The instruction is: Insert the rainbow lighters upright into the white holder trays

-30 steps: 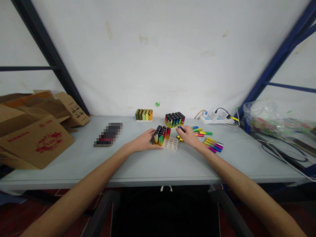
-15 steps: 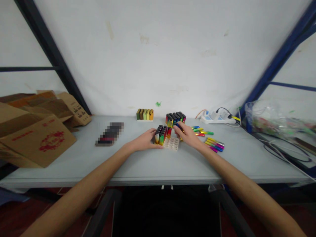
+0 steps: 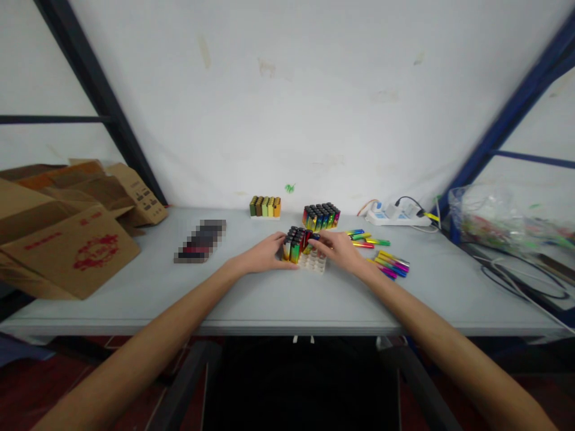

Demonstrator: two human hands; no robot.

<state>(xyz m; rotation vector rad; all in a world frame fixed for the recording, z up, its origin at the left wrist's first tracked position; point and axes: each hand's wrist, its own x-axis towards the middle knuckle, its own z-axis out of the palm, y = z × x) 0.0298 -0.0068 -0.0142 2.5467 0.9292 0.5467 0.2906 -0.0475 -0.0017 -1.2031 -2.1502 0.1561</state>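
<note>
A white tray with round holes [image 3: 315,264] sits near the middle of the table, its left part filled with upright shiny lighters with dark tops [image 3: 293,246]. My left hand [image 3: 266,252] is wrapped round the left side of that group, thumb along the front. Over the tray's right part, my right hand [image 3: 338,248] pinches a lighter with a dark blue top [image 3: 315,237], beside the standing ones. Loose coloured lighters [image 3: 392,263] lie to the right of my right hand, and more [image 3: 366,238] lie behind it.
Behind stand a full tray of shiny lighters [image 3: 321,216] and a tray of green and yellow ones [image 3: 265,207]. A power strip [image 3: 395,216] with cables is at the back right. Cardboard boxes [image 3: 72,245] are at left, near a blurred dark object [image 3: 201,241]; plastic bags [image 3: 485,212] lie far right.
My right hand has moved slightly left with the lighter, in against the group standing in the tray. My left hand stays at the group's left side.
</note>
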